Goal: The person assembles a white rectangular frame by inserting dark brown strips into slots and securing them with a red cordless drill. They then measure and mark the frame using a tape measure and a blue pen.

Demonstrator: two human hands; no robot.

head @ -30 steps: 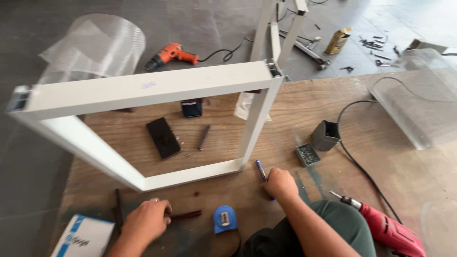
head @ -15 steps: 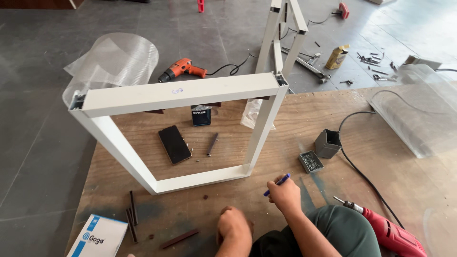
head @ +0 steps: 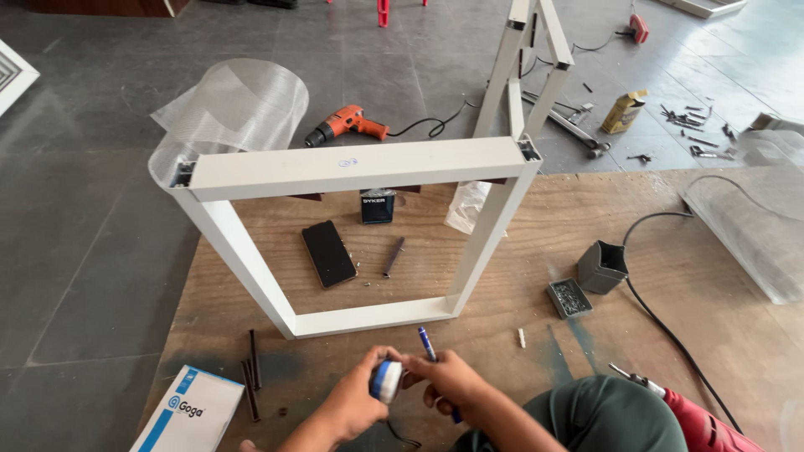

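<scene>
A blue-and-white tape measure (head: 386, 381) sits at six o'clock on the table (head: 653, 243), left hand (head: 356, 402) closed around it; right hand (head: 448, 381) pinches a blue pen (head: 427, 343). White frame (head: 352, 167) stands at twelve o'clock.

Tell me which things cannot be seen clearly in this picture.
- Head view: tape measure, mostly covered by left hand and right hand.
- Blue pen: lower part hidden by the right hand.
- Red power tool: cut off by the bottom edge.
- Small box: contents too small.
</scene>
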